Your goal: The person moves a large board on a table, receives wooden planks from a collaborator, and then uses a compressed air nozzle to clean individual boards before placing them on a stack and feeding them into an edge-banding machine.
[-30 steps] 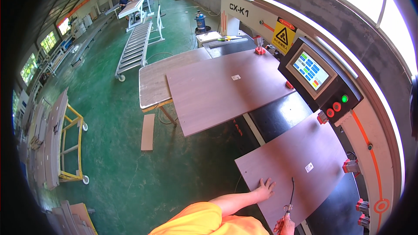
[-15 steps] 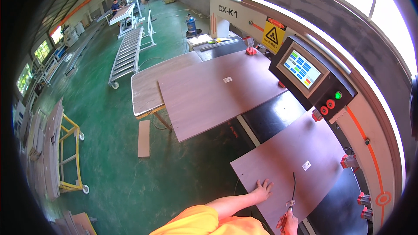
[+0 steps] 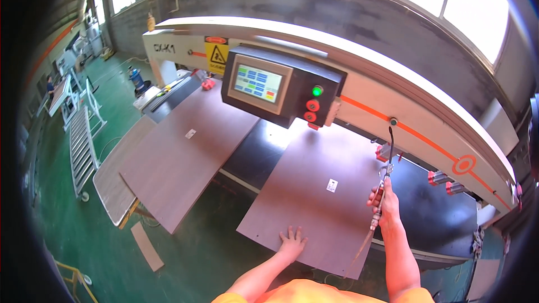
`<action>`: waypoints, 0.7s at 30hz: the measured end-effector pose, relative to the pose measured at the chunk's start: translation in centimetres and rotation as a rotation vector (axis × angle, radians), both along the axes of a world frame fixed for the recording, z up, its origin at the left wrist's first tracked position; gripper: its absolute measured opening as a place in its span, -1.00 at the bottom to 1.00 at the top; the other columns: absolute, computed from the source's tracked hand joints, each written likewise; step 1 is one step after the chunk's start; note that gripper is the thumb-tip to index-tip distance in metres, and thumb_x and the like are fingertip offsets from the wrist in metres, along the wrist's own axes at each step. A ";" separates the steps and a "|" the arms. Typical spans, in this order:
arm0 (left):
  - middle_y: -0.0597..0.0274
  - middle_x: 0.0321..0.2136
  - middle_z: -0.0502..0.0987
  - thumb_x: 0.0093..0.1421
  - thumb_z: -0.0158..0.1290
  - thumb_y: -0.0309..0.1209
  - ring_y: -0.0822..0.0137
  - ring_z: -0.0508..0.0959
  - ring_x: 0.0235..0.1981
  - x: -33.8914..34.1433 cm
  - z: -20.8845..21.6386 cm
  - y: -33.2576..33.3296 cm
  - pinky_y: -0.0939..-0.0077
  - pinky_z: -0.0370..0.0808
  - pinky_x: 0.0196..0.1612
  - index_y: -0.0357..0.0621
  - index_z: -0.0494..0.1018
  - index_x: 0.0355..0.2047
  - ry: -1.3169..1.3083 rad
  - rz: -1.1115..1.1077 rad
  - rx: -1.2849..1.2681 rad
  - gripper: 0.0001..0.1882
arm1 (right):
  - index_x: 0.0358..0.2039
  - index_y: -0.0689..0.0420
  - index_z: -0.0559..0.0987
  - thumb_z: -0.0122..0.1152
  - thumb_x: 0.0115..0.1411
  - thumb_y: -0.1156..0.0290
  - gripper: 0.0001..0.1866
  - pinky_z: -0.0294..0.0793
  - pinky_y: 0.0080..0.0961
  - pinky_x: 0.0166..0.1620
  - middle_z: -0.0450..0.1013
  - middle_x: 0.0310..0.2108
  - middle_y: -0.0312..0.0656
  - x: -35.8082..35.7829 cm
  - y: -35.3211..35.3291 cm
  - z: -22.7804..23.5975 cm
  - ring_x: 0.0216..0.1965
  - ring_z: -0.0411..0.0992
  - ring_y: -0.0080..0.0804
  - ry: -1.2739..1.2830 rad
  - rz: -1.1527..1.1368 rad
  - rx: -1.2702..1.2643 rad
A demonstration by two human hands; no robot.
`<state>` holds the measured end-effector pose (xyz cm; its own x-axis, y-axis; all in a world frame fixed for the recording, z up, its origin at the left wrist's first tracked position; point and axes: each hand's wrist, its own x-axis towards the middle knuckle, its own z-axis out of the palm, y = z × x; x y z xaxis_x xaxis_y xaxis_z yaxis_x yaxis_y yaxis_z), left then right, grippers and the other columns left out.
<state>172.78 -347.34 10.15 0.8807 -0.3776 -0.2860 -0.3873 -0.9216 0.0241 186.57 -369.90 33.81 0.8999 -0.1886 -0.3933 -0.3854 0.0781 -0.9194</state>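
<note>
My left hand (image 3: pixel 292 246) lies flat with fingers spread near the front edge of a brownish-mauve panel (image 3: pixel 297 191). The panel rests on the black machine bed and carries a small white label (image 3: pixel 332 185). My right hand (image 3: pixel 388 206) is wrapped round an air blow gun (image 3: pixel 388 169), held upright over the panel's right side. Its thin dark nozzle points up toward the machine beam, and a hose trails from its lower end past the panel.
The machine's long beam (image 3: pixel 365 118) spans the back, with a control box (image 3: pixel 283 87) mounted on it. Red-tipped clamps (image 3: pixel 384 152) sit beneath the beam. A second panel (image 3: pixel 185 163) lies to the left, partly over a side table (image 3: pixel 115 185). A roller conveyor (image 3: pixel 83 151) stands farther left.
My view has swung to the right. My right hand has raised the blow gun toward the beam and the panel's right side. My left hand stays on the panel.
</note>
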 end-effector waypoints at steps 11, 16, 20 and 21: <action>-0.21 0.28 -0.08 -0.08 0.21 -0.37 -0.39 0.04 0.22 -0.1 1.7 -0.3 -0.41 0.20 0.03 0.10 0.16 0.23 0.034 -0.027 0.026 -0.18 | -0.43 0.14 0.46 -0.04 0.17 -0.21 -0.42 0.22 -0.65 -0.70 0.43 -0.64 -0.26 2.8 -1.1 1.5 -0.67 0.45 -0.43 0.018 -0.060 0.171; -0.21 0.28 -0.08 -0.06 0.19 -0.41 -0.40 0.03 0.23 -0.7 0.3 0.2 -0.42 0.19 0.04 0.08 0.17 0.22 -0.001 0.021 -0.010 -0.21 | -0.53 0.15 0.45 -0.10 0.24 -0.14 -0.44 0.19 -0.59 -0.73 0.37 -0.72 -0.26 -1.2 -4.1 -3.3 -0.74 0.38 -0.44 0.093 0.195 -0.257; -0.16 0.29 -0.08 0.15 -0.02 -0.35 -0.40 0.04 0.22 -0.1 1.6 -0.8 -0.44 0.19 0.02 0.12 0.17 0.22 -0.002 -0.037 0.080 -0.41 | -0.61 0.15 0.44 0.07 0.22 0.14 -0.62 0.23 -0.53 -0.66 0.31 -0.75 -0.30 -11.0 -7.2 -12.4 -0.75 0.25 -0.53 0.183 0.591 -0.671; -0.16 0.29 -0.08 0.14 0.00 -0.34 -0.39 0.02 0.23 0.2 1.7 -0.9 -0.44 0.18 0.03 0.12 0.16 0.23 0.000 -0.030 0.073 -0.39 | -0.60 0.16 0.45 0.06 0.22 0.14 -0.62 0.24 -0.54 -0.65 0.32 -0.74 -0.30 -12.1 -7.2 -12.3 -0.73 0.26 -0.53 0.248 0.756 -0.587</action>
